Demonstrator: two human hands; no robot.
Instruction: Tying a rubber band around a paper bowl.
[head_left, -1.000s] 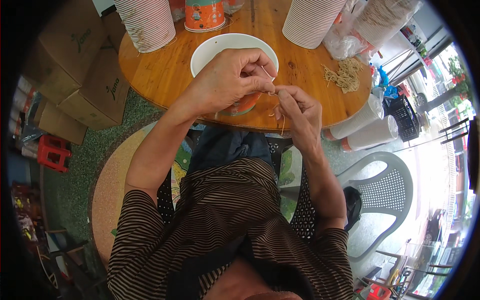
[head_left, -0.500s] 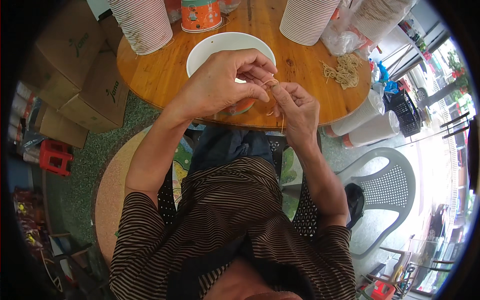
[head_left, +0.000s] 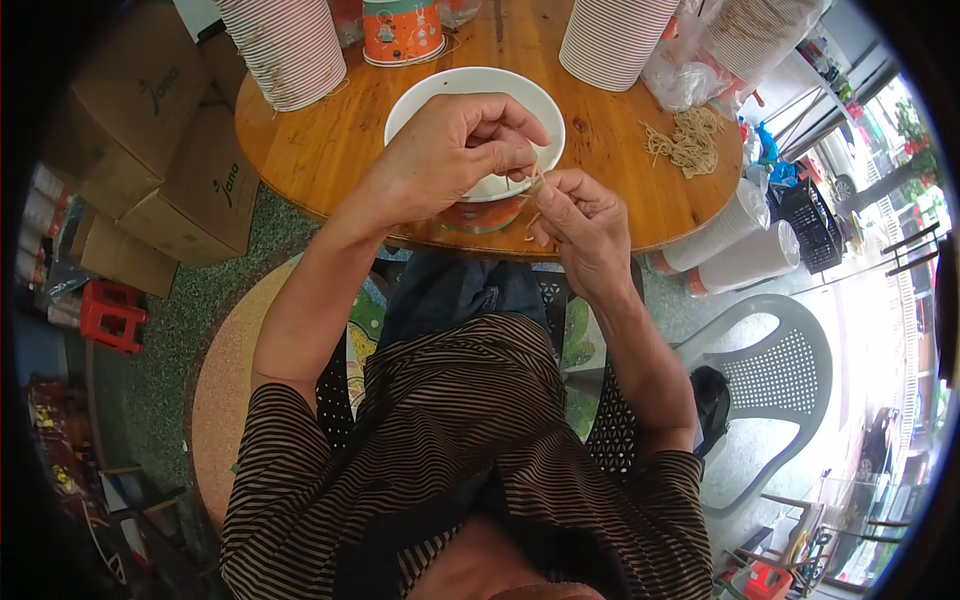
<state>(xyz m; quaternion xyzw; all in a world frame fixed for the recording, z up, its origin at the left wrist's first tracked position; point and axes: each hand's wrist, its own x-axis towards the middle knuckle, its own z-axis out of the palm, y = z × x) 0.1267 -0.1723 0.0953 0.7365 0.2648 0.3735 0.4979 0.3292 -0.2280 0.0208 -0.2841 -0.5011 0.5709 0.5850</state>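
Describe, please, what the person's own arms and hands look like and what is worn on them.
Both forearms are bare, and the left hand and right hand wear no gloves. Short sleeves of a dark top with thin tan stripes end near the elbows.

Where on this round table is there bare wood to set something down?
On the round wooden table, bare wood lies left of the white bowl, below the striped cup stack, and again between the bowl and the loose pile of strands. The far edge is crowded with cup stacks and the orange printed cup.
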